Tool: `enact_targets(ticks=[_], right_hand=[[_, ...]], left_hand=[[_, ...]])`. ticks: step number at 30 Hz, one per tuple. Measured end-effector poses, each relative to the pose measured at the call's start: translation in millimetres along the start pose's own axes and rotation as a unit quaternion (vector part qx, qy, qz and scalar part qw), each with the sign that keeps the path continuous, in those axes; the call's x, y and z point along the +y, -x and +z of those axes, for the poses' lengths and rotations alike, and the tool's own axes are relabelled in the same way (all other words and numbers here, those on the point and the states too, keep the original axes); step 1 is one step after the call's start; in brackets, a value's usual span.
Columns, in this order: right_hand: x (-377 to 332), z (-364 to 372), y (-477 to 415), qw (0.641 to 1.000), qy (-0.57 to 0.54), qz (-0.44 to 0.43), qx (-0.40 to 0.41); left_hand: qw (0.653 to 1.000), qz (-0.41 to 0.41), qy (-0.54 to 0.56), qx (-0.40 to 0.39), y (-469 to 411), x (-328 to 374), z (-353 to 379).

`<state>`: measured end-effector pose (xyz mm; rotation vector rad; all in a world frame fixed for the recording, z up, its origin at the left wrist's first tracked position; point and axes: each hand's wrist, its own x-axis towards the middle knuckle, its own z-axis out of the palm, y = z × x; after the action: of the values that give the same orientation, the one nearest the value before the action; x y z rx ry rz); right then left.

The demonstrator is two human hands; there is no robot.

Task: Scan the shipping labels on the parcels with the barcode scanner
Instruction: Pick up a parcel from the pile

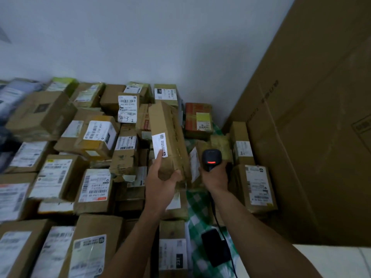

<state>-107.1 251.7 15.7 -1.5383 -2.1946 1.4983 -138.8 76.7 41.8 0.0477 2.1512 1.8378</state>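
My left hand [160,183] grips the near end of a long brown cardboard parcel [170,125] and holds it tilted up above the pile. A small white label [160,145] sits on its left face, with my index finger touching the label's lower edge. My right hand [215,177] is closed around the handle of a black barcode scanner [211,158], just right of the parcel. The scanner's red light is lit and its cable [220,233] trails down toward me.
Many labelled cardboard parcels [94,135] cover the surface to the left and behind. A red-brown box [197,119] stands at the back. A huge carton [313,137] walls off the right side. Green checked cloth [198,213] shows below my hands, with a dark device [214,247] on it.
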Motion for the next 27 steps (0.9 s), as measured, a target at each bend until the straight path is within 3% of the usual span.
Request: enact_targets(ticks=[8, 15, 22, 27], right_hand=[[10.0, -15.6, 3.0, 0.997, -0.028, 0.03, -0.061], [-7.1, -76.1, -10.2, 0.995, -0.091, -0.011, -0.024], [4.1, -123.1, -23.6, 0.995, -0.096, 0.011, 0.005], [18.4, -133.5, -26.6, 0.994, -0.099, 0.033, -0.013]], left_hand=[[0.996, -0.049, 0.06, -0.045, -10.5, 4.4, 11.2], [0.991, -0.073, 0.05, -0.098, -36.4, 18.7, 53.4], [0.964, -0.158, 0.078, -0.197, -82.6, -1.1, 129.5], [0.955, -0.16, 0.087, -0.233, -101.0, -3.4, 155.8]])
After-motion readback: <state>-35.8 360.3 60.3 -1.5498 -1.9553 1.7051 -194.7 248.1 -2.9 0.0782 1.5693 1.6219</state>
